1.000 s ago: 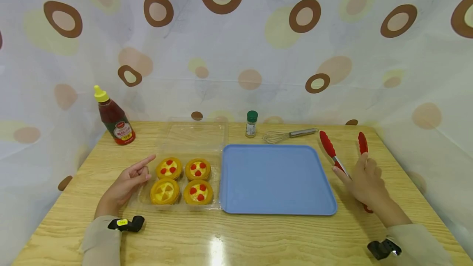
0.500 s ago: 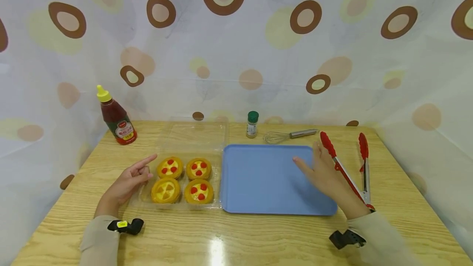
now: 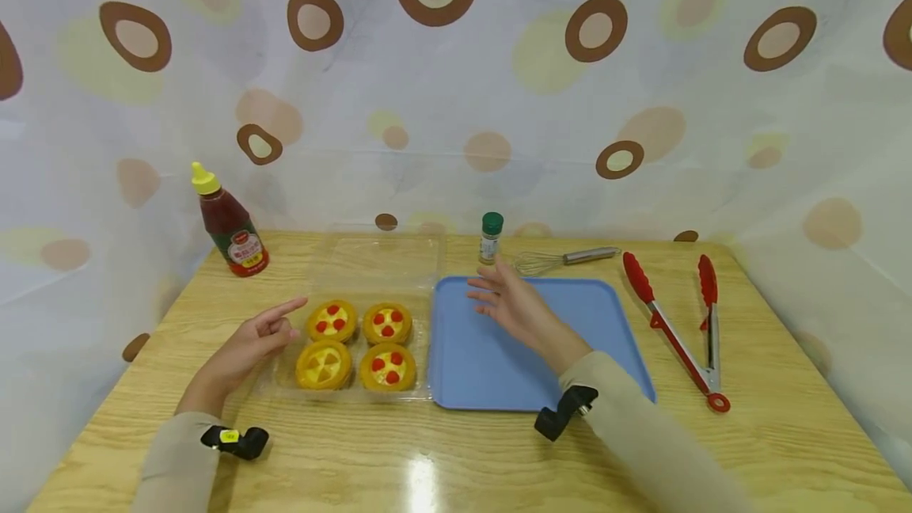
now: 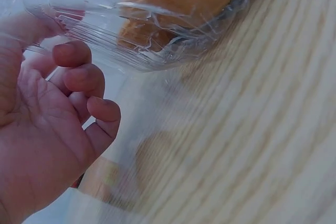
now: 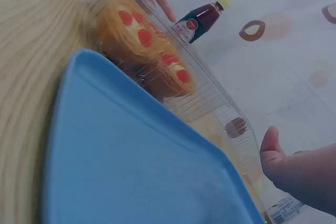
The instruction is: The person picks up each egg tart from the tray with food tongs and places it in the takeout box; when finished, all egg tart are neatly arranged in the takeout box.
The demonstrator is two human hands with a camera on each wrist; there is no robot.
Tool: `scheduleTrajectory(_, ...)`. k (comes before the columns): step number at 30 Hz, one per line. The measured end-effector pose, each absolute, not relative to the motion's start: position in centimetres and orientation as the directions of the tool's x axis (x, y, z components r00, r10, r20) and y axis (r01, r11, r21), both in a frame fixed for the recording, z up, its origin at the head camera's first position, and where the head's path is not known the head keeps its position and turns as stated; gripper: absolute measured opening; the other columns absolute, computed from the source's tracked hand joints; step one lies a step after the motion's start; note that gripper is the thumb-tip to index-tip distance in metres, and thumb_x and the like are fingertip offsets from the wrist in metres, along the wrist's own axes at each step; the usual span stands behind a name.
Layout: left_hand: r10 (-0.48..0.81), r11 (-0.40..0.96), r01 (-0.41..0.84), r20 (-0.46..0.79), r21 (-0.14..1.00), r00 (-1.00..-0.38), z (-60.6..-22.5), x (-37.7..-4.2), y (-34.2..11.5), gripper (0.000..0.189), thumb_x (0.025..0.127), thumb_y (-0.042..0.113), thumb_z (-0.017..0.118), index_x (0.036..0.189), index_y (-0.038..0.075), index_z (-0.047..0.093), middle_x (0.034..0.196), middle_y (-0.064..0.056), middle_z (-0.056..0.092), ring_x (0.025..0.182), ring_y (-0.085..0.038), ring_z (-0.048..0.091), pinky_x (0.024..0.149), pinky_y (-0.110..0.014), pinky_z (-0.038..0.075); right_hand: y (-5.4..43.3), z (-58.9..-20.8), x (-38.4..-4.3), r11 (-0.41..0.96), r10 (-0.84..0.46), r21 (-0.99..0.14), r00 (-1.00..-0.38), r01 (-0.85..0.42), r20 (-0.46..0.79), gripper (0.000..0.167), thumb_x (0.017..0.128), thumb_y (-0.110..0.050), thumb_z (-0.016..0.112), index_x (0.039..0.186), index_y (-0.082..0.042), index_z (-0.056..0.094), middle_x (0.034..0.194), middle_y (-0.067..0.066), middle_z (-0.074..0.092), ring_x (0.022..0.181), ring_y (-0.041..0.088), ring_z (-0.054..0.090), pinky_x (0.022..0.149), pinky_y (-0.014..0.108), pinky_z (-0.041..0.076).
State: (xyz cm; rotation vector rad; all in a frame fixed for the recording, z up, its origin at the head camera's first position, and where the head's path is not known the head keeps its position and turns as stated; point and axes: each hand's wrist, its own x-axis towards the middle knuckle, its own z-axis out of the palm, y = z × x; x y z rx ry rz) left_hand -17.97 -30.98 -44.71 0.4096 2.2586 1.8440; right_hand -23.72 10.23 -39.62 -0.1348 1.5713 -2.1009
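My left hand [image 3: 245, 347] is at the left side of a clear plastic container [image 3: 406, 396]. Its index finger points out along the container's edge, and the other fingers curl loosely. In the left wrist view, the thumb overlaps the plastic rim. Inside the container sit several tarts: one tart with tan wedges [image 3: 323, 365], the others like this tart with red pieces [image 3: 388, 368]. My right hand [image 3: 514, 303] reaches over the blue tray [image 3: 492, 386], fingers spread and nothing in them. Its fingertips are just in front of a green-capped spice bottle [image 3: 489, 240].
A whisk [image 3: 570, 257] lies behind the tray. Red-tipped tongs [image 3: 687, 351] lie spread at the tray's right. A red sauce bottle [image 3: 231, 232] with a yellow cap stands at the back left. A patterned cloth [image 3: 427, 101] hangs around the table [image 3: 342, 457].
My right hand has let go of the tongs, which stay on the table, and moved left across the tray towards the spice bottle. The left hand has stayed by the container.
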Motion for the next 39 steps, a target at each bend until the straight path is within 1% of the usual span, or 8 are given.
scheduleTrajectory(5,0.342,0.154,0.091,0.034,0.984,-0.939,-44.7,-18.0,-30.6,0.047,0.099,0.005,0.045,0.145,0.002,0.034,0.073,0.006,0.039,0.063,-0.016,0.036,0.056,-0.032,0.030,8.6,-40.8,-26.0,-0.382,-0.442,-0.812,-0.859,0.442,-0.259,0.079,0.100,-0.053,0.026,0.150,0.003,0.001,0.152,0.026,0.011,0.141,0.036,0.017,0.114,0.046,0.017)
scheduleTrajectory(8,0.341,0.128,0.078,0.030,0.989,-0.940,-44.6,-18.0,-30.5,0.048,0.099,0.005,0.046,0.145,0.001,0.033,0.071,0.007,0.039,0.060,-0.020,0.031,0.056,-0.037,0.024,7.8,-41.4,-26.9,-0.397,-0.432,-0.790,-0.855,0.467,-0.288,0.078,0.100,-0.052,0.024,0.149,0.004,0.001,0.152,0.026,0.012,0.141,0.036,0.017,0.114,0.044,0.018)
scheduleTrajectory(13,0.313,0.127,0.067,0.024,0.990,-0.949,-44.5,-17.8,-30.6,0.048,0.099,0.006,0.047,0.145,0.002,0.035,0.071,0.006,0.040,0.059,-0.020,0.032,0.055,-0.036,0.024,6.3,-42.2,-28.0,-0.397,-0.407,-0.791,-0.862,0.465,-0.303,0.079,0.100,-0.052,0.024,0.148,0.008,0.005,0.151,0.027,0.016,0.139,0.036,0.022,0.109,0.041,0.025)
scheduleTrajectory(17,0.298,0.125,0.079,0.039,0.989,-0.954,-44.4,-17.8,-30.5,0.047,0.099,0.006,0.046,0.144,0.002,0.036,0.073,0.006,0.042,0.058,-0.021,0.032,0.054,-0.036,0.024,5.5,-42.4,-28.4,-0.385,-0.365,-0.802,-0.874,0.456,-0.322,0.077,0.100,-0.051,0.023,0.147,0.010,0.013,0.145,0.026,0.024,0.126,0.033,0.036,0.093,0.034,0.038)
scheduleTrajectory(21,0.293,0.124,0.084,0.044,0.989,-0.955,-44.4,-17.7,-30.4,0.047,0.099,0.008,0.047,0.144,0.000,0.035,0.075,0.006,0.043,0.058,-0.020,0.033,0.054,-0.036,0.024,5.2,-42.3,-28.6,-0.404,-0.328,-0.803,-0.889,0.438,-0.320,0.076,0.100,-0.053,0.023,0.146,0.007,0.024,0.131,0.019,0.035,0.103,0.024,0.043,0.079,0.030,0.041)
scheduleTrajectory(30,0.272,0.130,0.079,0.041,0.988,-0.961,-44.4,-17.5,-30.7,0.046,0.099,0.007,0.047,0.144,0.004,0.037,0.075,0.006,0.043,0.060,-0.018,0.036,0.053,-0.034,0.026,4.6,-41.5,-28.4,-0.474,-0.328,-0.781,-0.904,0.408,-0.273,0.073,0.099,-0.054,0.024,0.145,0.003,0.030,0.111,0.011,0.040,0.093,0.019,0.042,0.078,0.029,0.038)
scheduleTrajectory(35,0.264,0.130,0.077,0.040,0.989,-0.964,-44.5,-17.4,-30.8,0.047,0.099,0.007,0.048,0.144,0.003,0.037,0.075,0.006,0.043,0.060,-0.018,0.036,0.054,-0.034,0.027,4.1,-40.6,-28.3,-0.498,-0.287,-0.797,-0.932,0.342,-0.221,0.063,0.099,-0.056,0.027,0.120,-0.003,0.054,0.103,0.007,0.049,0.091,0.018,0.045,0.075,0.031,0.035)
scheduleTrajectory(39,0.279,0.119,0.080,0.044,0.990,-0.959,-44.4,-17.3,-30.9,0.048,0.099,0.008,0.048,0.145,0.002,0.036,0.076,0.005,0.042,0.060,-0.019,0.035,0.053,-0.034,0.027,4.0,-39.5,-28.0,-0.485,-0.295,-0.835,-0.947,0.260,-0.123,0.058,0.098,-0.056,0.026,0.102,-0.012,0.063,0.099,0.004,0.054,0.093,0.019,0.044,0.076,0.034,0.032)
